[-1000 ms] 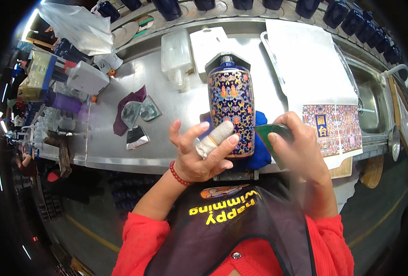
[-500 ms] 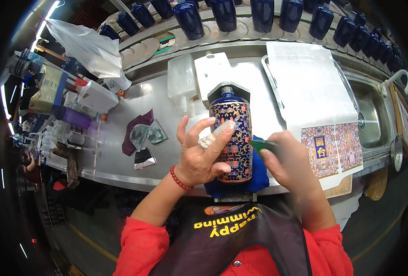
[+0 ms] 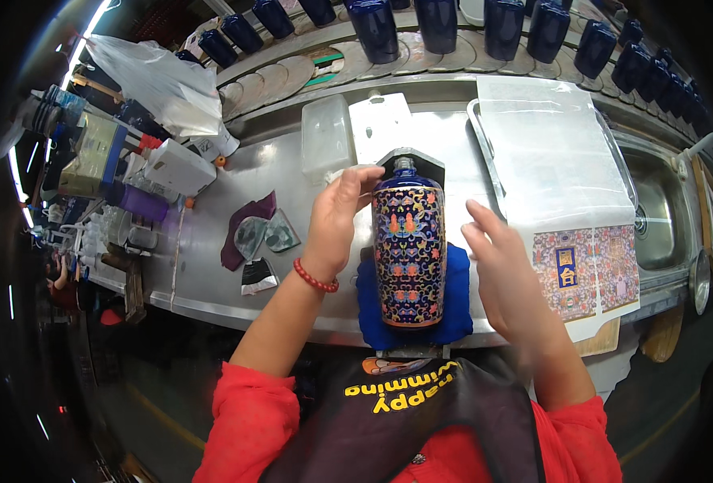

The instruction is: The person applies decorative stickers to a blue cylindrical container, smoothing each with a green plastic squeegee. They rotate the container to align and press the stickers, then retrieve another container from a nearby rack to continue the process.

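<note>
Head view: the bottle seems rigid, slick, best held mid-body. At its ten o'clock, left hand, grip unclear; three o'clock, right hand, fingers apart.

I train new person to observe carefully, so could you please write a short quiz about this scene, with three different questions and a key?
1. True or false: the right hand is gripping the patterned bottle.
2. The red bead bracelet is on: A) the left wrist; B) the right wrist; C) both wrists.
3. What colour is the cloth beneath the bottle?

Key:
1. False: it is apart from the bottle, on its right.
2. A.
3. Blue.
</note>
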`<state>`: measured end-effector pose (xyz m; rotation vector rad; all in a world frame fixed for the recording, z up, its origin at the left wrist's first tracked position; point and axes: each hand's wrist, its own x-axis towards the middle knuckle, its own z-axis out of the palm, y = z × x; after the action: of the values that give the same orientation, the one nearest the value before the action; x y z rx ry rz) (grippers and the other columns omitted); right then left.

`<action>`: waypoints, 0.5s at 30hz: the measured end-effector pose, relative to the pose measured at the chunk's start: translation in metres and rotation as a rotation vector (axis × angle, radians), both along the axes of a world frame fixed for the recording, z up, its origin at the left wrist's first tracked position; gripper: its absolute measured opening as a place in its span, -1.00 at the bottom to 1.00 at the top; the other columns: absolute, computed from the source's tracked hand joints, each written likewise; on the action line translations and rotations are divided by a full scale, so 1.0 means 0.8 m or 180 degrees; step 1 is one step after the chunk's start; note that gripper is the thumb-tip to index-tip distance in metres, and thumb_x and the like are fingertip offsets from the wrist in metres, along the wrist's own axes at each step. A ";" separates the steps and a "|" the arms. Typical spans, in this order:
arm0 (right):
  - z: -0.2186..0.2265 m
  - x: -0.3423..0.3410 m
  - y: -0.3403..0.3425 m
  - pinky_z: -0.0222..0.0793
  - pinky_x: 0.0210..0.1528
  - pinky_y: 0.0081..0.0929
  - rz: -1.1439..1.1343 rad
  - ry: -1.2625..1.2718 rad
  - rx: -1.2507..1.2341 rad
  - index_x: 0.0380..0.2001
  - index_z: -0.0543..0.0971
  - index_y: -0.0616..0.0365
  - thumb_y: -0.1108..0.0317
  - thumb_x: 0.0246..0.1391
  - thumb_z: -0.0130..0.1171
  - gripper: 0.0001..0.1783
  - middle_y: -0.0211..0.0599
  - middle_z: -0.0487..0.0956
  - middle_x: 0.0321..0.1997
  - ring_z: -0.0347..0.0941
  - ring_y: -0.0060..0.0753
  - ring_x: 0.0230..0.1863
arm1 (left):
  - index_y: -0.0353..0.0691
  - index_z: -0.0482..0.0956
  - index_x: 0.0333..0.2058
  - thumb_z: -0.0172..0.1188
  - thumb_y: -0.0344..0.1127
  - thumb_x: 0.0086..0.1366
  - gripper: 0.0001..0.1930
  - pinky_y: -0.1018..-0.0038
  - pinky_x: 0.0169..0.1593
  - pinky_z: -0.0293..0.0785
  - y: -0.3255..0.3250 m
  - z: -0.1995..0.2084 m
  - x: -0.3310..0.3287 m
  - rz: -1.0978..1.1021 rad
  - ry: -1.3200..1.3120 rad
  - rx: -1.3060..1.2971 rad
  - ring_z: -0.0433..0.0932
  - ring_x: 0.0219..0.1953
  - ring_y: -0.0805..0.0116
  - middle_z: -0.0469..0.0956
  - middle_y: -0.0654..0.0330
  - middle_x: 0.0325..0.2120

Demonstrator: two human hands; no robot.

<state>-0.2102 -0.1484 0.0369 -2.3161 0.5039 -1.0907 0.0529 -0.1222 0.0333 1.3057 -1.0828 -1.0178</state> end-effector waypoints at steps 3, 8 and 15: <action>-0.024 -0.010 0.040 0.30 0.28 0.01 0.0326 0.0029 0.0204 0.39 0.23 0.22 0.51 -0.17 0.47 0.01 0.28 0.12 0.47 0.29 0.30 0.29 | -0.35 0.55 0.08 -0.11 0.14 0.55 -0.41 0.35 0.17 0.38 -0.010 0.013 0.008 -0.0424 0.0333 0.0459 0.52 0.06 0.35 0.58 0.09 0.02; -0.063 0.012 0.063 0.34 0.23 0.03 -0.0345 0.0315 0.0221 0.40 0.16 0.25 0.45 -0.23 0.51 0.10 0.36 0.18 0.42 0.32 0.34 0.24 | -0.47 0.51 0.03 0.00 0.17 0.49 -0.35 0.42 0.03 0.54 -0.027 0.020 -0.011 -0.0226 0.0751 0.1056 0.58 -0.10 0.36 0.61 0.08 -0.14; -0.057 0.008 0.075 0.39 0.17 -0.04 -0.0301 -0.0281 -0.0435 0.28 0.29 0.28 0.56 -0.17 0.37 -0.14 0.21 0.33 0.36 0.41 0.18 0.16 | -0.30 0.58 -0.14 0.06 0.09 0.49 -0.52 0.55 -0.12 0.55 -0.025 0.024 -0.011 -0.0709 0.0694 0.0927 0.63 -0.25 0.50 0.66 0.21 -0.27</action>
<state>-0.2042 -0.0882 -0.0085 -2.3687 0.5245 -1.3034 0.0440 -0.1425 0.0529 1.2838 -0.9514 -1.4938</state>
